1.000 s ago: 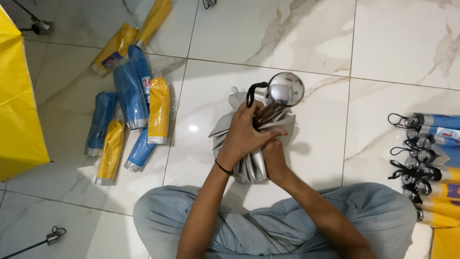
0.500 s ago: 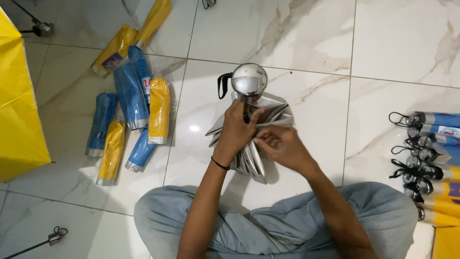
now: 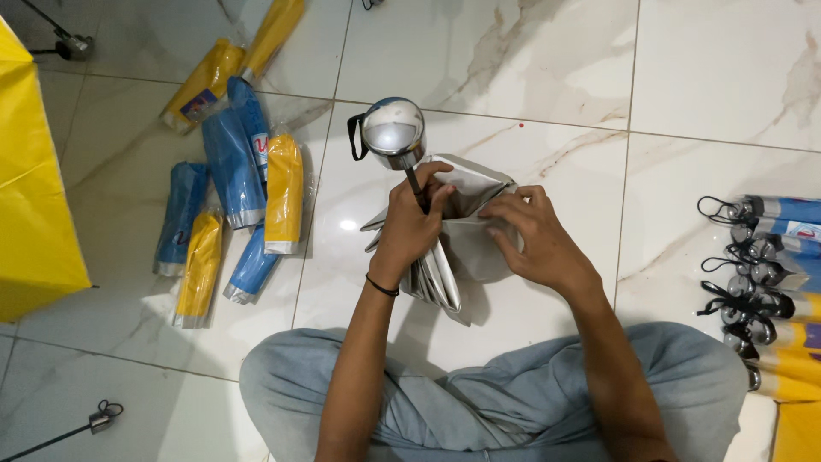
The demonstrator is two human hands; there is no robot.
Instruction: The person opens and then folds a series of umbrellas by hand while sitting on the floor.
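Seen from my head camera, seated cross-legged on pale marble tiles:

Left hand: my left hand [image 3: 413,218] is closed around the thin black shaft just below the handle of a folded silver umbrella [image 3: 453,248], holding it upright and slightly tilted; a dark band circles that wrist.

Right hand: my right hand [image 3: 534,239] rests on the silver canopy folds, fingers [image 3: 505,210] curled and pinching the upper edge of the fabric, so it grips cloth rather than the shaft.

Umbrella: it stands on the floor tile directly in front of my knees, between both hands, pleats bunched downward toward my lap.

Handle: the round chrome-coloured handle [image 3: 393,130] tops the shaft, above my left hand, with a black wrist loop [image 3: 353,137] hanging at its left side.

Left of me: a loose heap of blue and yellow umbrella sleeves [image 3: 235,192] lies well apart from the hands, with a large yellow panel [image 3: 34,197] at the frame's edge.

Right of me: a row of sleeved umbrellas [image 3: 770,274] lies side by side, black loops pointing toward me.

Foreground: my grey-blue trousers [image 3: 479,402] fill the bottom of the view.
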